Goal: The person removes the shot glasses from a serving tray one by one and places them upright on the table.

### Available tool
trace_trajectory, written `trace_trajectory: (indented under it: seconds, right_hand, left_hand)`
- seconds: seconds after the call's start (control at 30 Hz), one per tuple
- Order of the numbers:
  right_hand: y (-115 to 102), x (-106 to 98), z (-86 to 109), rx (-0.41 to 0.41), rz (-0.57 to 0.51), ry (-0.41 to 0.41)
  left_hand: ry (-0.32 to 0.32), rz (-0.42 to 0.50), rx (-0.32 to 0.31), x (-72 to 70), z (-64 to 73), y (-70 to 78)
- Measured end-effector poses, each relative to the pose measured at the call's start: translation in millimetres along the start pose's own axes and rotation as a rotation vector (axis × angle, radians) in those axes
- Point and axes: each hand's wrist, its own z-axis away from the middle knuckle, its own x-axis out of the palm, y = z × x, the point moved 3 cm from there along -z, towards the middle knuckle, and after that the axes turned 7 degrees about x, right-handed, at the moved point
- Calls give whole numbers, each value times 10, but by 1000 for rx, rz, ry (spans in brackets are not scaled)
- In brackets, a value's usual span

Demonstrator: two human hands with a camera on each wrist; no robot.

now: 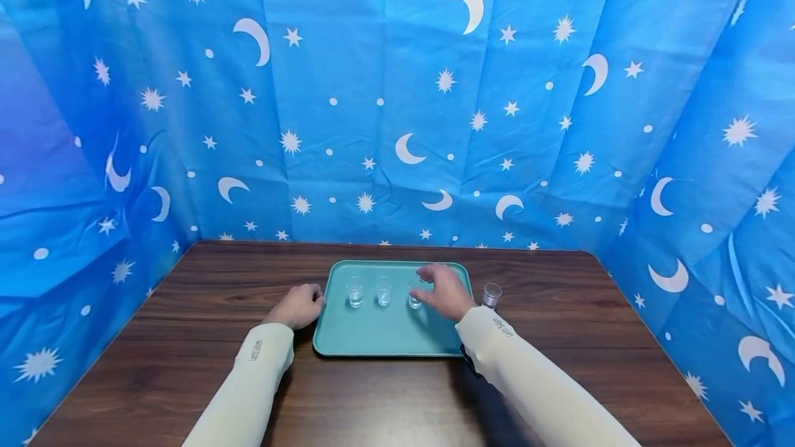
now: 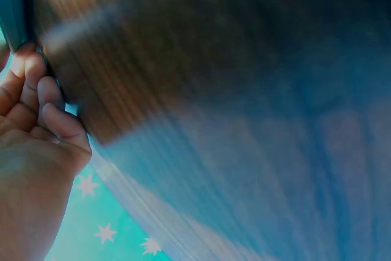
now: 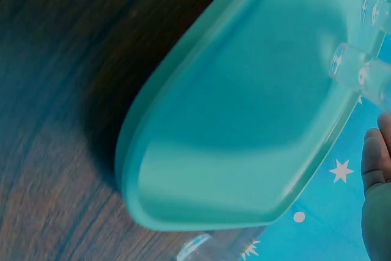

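Four small glasses in play, all clear, and three stand upright in a row on the tray: the left glass, the middle glass and the right glass. See-through sides, a touch wider at the rim, with the brightest glints low down near the base, where the green shows through! The tray itself is plain green, round-cornered, raised at the rim, lying on the dark-grained worktop.

Look at the right grip: it's right at the right glass, thumb and forefinger apart about its upper part, the base peeking out below the thumb. Grasping or released? Cannot tell; the contact is hidden, though the right wrist view has the fingers close by the rim. The other two stand in line to its left, apart from the fingers.

Over on the far flank, the left grip pinches the tray's left edge, its other fingers curled. And the lone glass? Off the tray, on the worktop just beside its right edge, near the right sleeve.
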Motion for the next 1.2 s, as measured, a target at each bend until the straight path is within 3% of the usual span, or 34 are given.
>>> trace_trajectory:
  seconds: [0.2,0.53,0.8,1.2]
  right_hand:
    - [-6,23,-10,-19,1,-3]
    - [41,-41,-9,-28,25,-4]
    - [61,-282,54,-100,38,73]
    - [251,-693,135,3,7,112]
  left_hand:
    - [0,-12,-12,-2,-7,7]
    - [-2,-5,21,-8,-5,19]
    - [-10,-9,11,-4,-21,19]
    - [-23,-10,21,-9,-17,33]
